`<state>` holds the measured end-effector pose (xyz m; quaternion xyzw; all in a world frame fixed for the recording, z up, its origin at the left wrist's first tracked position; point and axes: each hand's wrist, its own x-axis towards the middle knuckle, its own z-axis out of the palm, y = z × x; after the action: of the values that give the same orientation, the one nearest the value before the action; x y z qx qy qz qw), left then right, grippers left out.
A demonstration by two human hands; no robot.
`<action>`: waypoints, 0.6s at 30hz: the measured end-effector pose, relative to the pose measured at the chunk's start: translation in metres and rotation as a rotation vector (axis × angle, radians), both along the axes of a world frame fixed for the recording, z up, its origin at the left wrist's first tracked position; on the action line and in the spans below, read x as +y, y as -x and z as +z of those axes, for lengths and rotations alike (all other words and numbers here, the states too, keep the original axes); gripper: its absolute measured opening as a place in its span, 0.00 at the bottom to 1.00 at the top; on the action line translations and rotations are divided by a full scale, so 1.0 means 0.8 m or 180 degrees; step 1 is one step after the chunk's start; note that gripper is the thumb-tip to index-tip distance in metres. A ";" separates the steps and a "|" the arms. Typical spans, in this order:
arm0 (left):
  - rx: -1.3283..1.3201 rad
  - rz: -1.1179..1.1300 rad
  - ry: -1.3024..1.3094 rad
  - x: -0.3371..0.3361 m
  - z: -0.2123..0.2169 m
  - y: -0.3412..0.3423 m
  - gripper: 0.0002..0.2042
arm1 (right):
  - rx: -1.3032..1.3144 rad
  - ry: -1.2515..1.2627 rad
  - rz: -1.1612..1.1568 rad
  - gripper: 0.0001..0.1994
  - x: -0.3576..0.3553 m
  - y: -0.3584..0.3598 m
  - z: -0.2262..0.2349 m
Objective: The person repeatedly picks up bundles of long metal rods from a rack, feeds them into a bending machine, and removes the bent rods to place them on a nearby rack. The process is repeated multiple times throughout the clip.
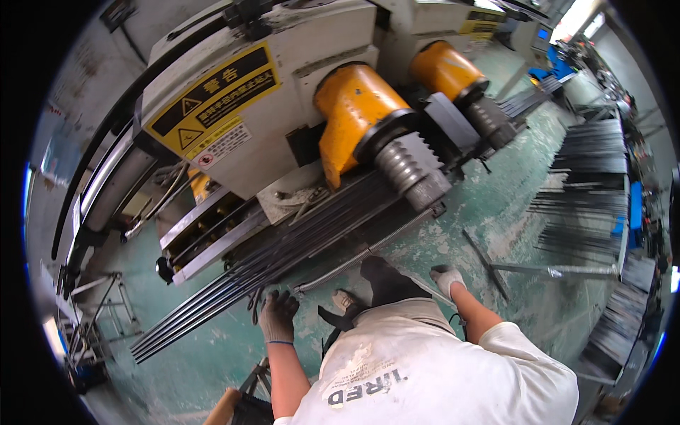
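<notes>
My left hand (278,315), in a dark grey glove, reaches down to the near edge of a bundle of long dark metal rods (234,283). The rods lie slanted on the green floor beside the machine. The fingers are spread and touch the rods without closing around any. My right hand (448,278), in a light glove, hangs low over the floor to the right of my dark trouser leg (388,280). Its fingers point down, and I cannot see whether it holds anything. A thin bent metal rod (361,253) lies between the bundle and my feet.
A large white machine (283,106) with two yellow housings (354,106) and ribbed grey heads stands just beyond the rods. Racks of dark rods (588,184) line the right side. A T-shaped metal bar (528,269) lies on the floor at right, and a metal stand (106,304) is at left.
</notes>
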<state>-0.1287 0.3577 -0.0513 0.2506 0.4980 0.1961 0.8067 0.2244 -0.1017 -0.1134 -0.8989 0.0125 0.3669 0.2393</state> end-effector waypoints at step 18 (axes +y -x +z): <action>-0.1285 0.2129 -0.0863 0.069 0.200 0.070 0.32 | -0.2969 -0.1106 -0.1500 0.25 0.002 -0.241 0.362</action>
<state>-0.1845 0.4131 0.1085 0.1355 0.3534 0.5565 0.7397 0.4172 -0.1004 0.1762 -0.8863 0.0454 -0.1372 0.4400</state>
